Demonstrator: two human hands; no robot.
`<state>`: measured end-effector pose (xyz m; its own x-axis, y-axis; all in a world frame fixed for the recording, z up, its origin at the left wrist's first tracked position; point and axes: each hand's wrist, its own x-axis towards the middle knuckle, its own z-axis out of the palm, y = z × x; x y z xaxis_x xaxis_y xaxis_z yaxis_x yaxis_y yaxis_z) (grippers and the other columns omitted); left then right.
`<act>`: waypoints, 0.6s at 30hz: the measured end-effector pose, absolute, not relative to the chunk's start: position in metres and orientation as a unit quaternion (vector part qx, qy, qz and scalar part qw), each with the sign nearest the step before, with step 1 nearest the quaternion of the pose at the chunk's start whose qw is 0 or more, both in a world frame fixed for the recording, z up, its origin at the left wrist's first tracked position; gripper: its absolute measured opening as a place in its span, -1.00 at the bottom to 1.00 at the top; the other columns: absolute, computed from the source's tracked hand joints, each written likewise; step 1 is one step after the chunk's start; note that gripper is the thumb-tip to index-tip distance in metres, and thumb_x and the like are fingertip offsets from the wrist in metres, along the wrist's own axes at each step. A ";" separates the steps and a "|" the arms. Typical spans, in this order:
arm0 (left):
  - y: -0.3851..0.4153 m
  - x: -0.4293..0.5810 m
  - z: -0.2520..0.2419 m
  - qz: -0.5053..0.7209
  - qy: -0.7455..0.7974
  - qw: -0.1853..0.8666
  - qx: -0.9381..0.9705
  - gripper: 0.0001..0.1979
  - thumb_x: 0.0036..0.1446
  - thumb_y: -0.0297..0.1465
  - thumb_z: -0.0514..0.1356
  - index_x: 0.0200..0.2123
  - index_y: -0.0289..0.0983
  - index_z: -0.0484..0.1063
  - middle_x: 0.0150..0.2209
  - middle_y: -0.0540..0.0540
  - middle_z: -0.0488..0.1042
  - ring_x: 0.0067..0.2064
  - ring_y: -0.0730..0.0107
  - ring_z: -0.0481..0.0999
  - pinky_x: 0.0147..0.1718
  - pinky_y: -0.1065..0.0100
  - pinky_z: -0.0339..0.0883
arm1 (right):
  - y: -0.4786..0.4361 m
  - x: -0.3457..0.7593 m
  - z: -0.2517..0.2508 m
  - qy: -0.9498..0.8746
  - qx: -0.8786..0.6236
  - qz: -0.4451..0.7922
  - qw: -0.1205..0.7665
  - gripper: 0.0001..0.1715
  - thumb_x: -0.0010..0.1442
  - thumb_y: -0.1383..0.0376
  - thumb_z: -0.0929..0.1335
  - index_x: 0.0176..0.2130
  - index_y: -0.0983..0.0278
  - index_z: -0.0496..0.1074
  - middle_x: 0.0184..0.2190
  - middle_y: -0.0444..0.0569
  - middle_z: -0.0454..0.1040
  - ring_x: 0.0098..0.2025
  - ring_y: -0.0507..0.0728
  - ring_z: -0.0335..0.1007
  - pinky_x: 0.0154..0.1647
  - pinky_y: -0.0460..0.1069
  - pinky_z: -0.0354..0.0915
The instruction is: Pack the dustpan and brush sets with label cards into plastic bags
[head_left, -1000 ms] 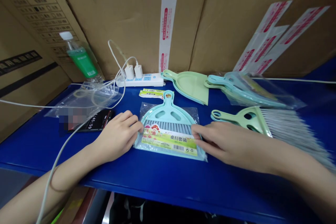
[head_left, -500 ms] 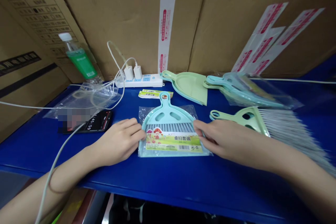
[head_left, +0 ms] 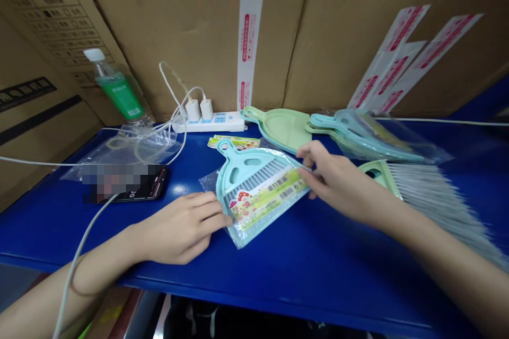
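Between my hands, a light-blue dustpan and brush set [head_left: 254,180] in a clear bag lies tilted, its handle pointing to the upper left. A label with red mushrooms covers the lower part of its bristles. The closed fingers of my left hand [head_left: 183,228] grip its left edge, the thumb mostly hidden. At the upper right corner, my right hand [head_left: 338,183] pinches the bag's edge between thumb and fingers. Just beyond my right hand lies a brush with grey bristles [head_left: 441,201], its green handle partly covered by that hand.
Behind are a green dustpan [head_left: 288,127], another bagged blue set [head_left: 369,135] and a loose label [head_left: 234,142]. A power strip [head_left: 214,125] with chargers, a tilted bottle [head_left: 121,95], clear plastic, a phone [head_left: 147,185] and white cables occupy the left. Cardboard boxes [head_left: 178,26] wall the back.
The bagged set has turned counter-clockwise, its handle swinging from upright to the upper left. My right hand has moved up with its corner; my left hand has shifted slightly down.
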<state>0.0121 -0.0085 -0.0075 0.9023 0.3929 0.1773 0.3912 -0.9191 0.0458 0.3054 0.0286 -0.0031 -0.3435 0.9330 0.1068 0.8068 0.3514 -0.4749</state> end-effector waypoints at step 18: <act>-0.008 0.014 -0.008 0.069 0.197 0.028 0.978 -0.51 0.17 -0.59 -0.05 0.18 -0.36 0.24 -0.02 -0.18 0.49 0.01 0.21 0.43 0.06 0.20 0.34 | 0.016 0.265 -0.038 -0.544 -0.371 0.649 0.381 -0.18 0.02 0.16 0.47 0.13 0.13 0.02 -0.03 0.06 0.50 -0.12 0.22 0.53 -0.15 0.18 0.52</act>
<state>0.0143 -0.0085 -0.0084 0.9130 0.3890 0.1233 0.3813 -0.9208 0.0818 0.2653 0.0160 -0.0379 -0.4349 0.8980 -0.0668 -0.0906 -0.1174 -0.9889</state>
